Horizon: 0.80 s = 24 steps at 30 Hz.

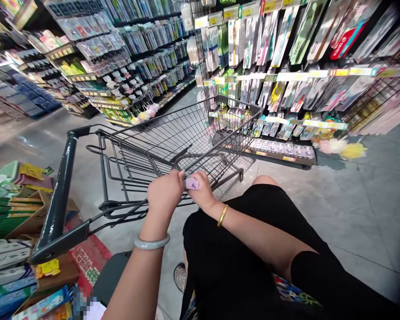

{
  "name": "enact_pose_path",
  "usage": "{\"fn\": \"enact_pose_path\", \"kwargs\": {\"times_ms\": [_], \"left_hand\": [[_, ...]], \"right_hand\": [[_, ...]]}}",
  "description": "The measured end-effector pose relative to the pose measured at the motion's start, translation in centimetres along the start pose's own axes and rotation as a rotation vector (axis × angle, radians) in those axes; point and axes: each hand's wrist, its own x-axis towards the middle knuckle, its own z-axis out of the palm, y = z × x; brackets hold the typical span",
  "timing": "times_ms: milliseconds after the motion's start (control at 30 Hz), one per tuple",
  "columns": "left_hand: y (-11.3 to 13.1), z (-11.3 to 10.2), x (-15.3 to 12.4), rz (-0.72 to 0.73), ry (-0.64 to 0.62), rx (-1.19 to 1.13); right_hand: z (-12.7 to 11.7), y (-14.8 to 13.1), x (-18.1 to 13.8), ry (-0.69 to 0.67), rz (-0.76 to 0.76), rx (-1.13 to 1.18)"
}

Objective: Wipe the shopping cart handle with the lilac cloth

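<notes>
A grey wire shopping cart [183,129] stands in front of me, turned sideways, with its thick handle on the left. My left hand [165,192] is closed in a fist at the cart's near top rail and wears a pale bangle on the wrist. Right beside it, my right hand [202,192] has its fingers curled around a small lavender piece [191,183], soft-looking, with a dark mark. What kind of thing it is does not show. A gold bracelet circles the right wrist. The left fingertips are mostly hidden.
Racks of packaged toothbrushes [250,44] rise beyond the cart on the right. Shelves of packaged goods [146,49] line the back left. Cartons of goods [16,209] stand at the near left beside a red mat [90,258]. Grey floor [360,204] lies to my right.
</notes>
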Motion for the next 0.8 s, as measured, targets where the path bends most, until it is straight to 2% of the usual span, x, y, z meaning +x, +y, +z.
{"fn": "enact_pose_path", "kwargs": {"times_ms": [67, 100, 200, 267, 333, 400, 500, 567, 700, 800], "left_hand": [[0.7, -0.1, 0.1, -0.018, -0.015, -0.008], [1.0, -0.2, 0.1, -0.023, -0.023, -0.013], [1.9, -0.5, 0.2, -0.022, -0.031, -0.026], [2.4, -0.6, 0.3, -0.02, -0.028, -0.032], [2.9, -0.6, 0.4, -0.02, -0.028, -0.032], [3.5, -0.6, 0.5, -0.017, -0.024, -0.022], [4.3, -0.8, 0.6, -0.026, -0.026, -0.006], [4.7, -0.9, 0.6, -0.038, -0.037, -0.007], [5.3, -1.4, 0.6, -0.04, -0.048, -0.027], [5.7, -1.5, 0.5, -0.047, -0.056, -0.045]], "right_hand": [[-0.1, -0.1, 0.2, 0.006, -0.041, 0.042], [-0.4, 0.7, 0.1, 0.022, 0.003, 0.041], [-2.1, 4.5, -0.6, 0.117, 0.291, -0.004], [-2.7, 6.4, -1.0, 0.154, 0.423, -0.027], [-2.5, 6.4, -1.1, 0.14, 0.435, -0.028], [-1.8, 4.6, -1.1, 0.127, 0.388, -0.004], [-1.2, 1.4, -1.2, 0.042, 0.171, 0.066], [-1.7, 1.0, -1.4, -0.012, 0.085, 0.084], [-3.1, 4.0, -1.8, 0.095, 0.307, 0.031], [-2.8, 4.8, -2.3, 0.12, 0.365, 0.028]]}}
